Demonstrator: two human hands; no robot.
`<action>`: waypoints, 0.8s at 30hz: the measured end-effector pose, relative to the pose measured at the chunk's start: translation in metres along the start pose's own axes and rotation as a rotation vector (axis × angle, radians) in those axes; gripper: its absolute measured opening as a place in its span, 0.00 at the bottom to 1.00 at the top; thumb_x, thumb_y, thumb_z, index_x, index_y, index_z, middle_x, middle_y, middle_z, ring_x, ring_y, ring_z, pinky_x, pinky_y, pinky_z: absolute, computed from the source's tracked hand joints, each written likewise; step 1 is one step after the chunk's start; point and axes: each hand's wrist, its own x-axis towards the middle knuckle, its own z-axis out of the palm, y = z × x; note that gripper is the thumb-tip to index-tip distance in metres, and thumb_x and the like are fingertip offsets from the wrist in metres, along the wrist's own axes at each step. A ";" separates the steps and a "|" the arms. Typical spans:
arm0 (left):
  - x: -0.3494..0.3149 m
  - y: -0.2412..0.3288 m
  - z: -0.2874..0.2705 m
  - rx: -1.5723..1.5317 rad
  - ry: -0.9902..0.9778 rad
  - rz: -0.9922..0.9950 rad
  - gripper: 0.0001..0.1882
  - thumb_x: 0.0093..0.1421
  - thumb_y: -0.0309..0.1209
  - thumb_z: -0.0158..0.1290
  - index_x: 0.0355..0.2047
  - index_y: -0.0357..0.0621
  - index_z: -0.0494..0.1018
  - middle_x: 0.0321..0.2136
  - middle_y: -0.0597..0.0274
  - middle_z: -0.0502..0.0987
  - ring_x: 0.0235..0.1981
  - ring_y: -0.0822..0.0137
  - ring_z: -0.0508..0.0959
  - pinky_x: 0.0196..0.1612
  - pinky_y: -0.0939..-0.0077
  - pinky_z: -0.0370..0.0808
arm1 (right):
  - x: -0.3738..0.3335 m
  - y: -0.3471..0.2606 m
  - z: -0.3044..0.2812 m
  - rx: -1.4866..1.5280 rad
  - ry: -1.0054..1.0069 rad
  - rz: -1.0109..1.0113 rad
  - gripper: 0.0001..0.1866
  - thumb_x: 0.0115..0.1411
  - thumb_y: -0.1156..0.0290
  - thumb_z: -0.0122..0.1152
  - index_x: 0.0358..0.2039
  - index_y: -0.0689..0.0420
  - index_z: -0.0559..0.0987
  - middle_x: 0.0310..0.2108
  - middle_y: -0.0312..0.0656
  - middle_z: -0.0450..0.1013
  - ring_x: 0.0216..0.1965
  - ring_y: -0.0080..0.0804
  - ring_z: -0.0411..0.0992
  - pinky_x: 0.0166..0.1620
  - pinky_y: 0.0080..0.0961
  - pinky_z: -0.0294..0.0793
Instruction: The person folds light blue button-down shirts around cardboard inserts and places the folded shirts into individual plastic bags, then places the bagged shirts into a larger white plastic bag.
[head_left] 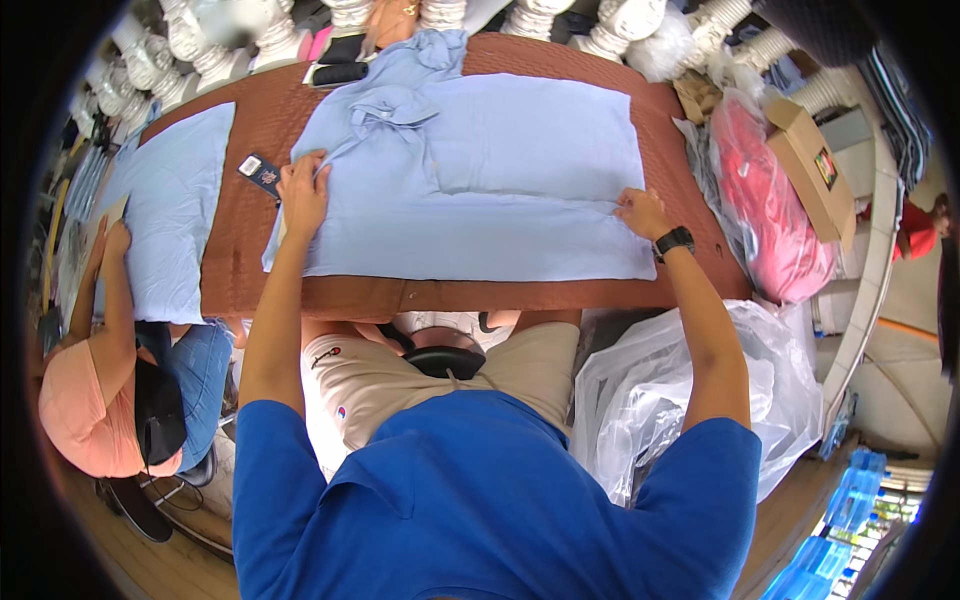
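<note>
A light blue garment [520,135] lies spread on the brown-covered table in front of me, with a crease running across its middle. Its upper left part is bunched and trails toward the far edge. My left hand [303,195] rests at the garment's left edge, fingers stretched over the cloth. Beside it lies a small dark tag [260,174] with a white label. At the right edge, my right hand [643,212], with a black watch on the wrist, pinches the cloth between thumb and fingers.
A co-worker's hands [110,240] are at another light blue cloth [175,210] on the left. A black roll [340,73] lies at the table's far edge. White balusters [270,35] line the back. Right of the table are a bagged red bundle [760,200], a cardboard box [812,165] and clear plastic [640,390].
</note>
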 end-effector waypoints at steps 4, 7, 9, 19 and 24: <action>-0.002 0.004 -0.005 -0.021 0.004 -0.037 0.09 0.63 0.33 0.57 0.43 0.49 0.75 0.44 0.68 0.78 0.47 0.56 0.71 0.52 0.57 0.64 | 0.012 -0.020 -0.018 0.056 0.101 0.153 0.12 0.52 0.64 0.66 0.37 0.51 0.83 0.45 0.42 0.77 0.54 0.49 0.68 0.54 0.44 0.69; 0.002 0.003 -0.002 -0.027 0.017 -0.037 0.09 0.63 0.32 0.56 0.44 0.50 0.75 0.43 0.67 0.78 0.47 0.56 0.71 0.52 0.57 0.63 | 0.022 -0.023 0.003 -0.231 0.159 0.165 0.13 0.53 0.66 0.64 0.40 0.52 0.81 0.45 0.43 0.76 0.53 0.50 0.68 0.53 0.48 0.69; 0.001 0.003 -0.002 -0.042 0.009 -0.070 0.09 0.63 0.31 0.55 0.45 0.49 0.75 0.43 0.66 0.78 0.47 0.57 0.71 0.52 0.57 0.63 | 0.028 -0.044 0.020 -0.285 0.377 0.000 0.14 0.55 0.69 0.62 0.44 0.53 0.79 0.46 0.45 0.74 0.51 0.50 0.68 0.51 0.48 0.69; 0.006 0.006 -0.010 0.010 -0.079 -0.061 0.09 0.62 0.29 0.56 0.43 0.47 0.73 0.44 0.66 0.79 0.46 0.56 0.72 0.50 0.60 0.66 | 0.026 -0.234 0.036 0.042 -0.122 -0.524 0.19 0.56 0.62 0.67 0.46 0.53 0.78 0.47 0.46 0.73 0.48 0.53 0.69 0.50 0.50 0.68; 0.004 0.001 -0.008 -0.180 0.038 -0.093 0.09 0.59 0.26 0.58 0.39 0.46 0.71 0.40 0.65 0.78 0.45 0.55 0.71 0.49 0.57 0.67 | 0.074 -0.272 0.015 0.051 -0.126 -0.421 0.27 0.53 0.60 0.70 0.52 0.52 0.74 0.51 0.49 0.72 0.51 0.56 0.68 0.52 0.53 0.68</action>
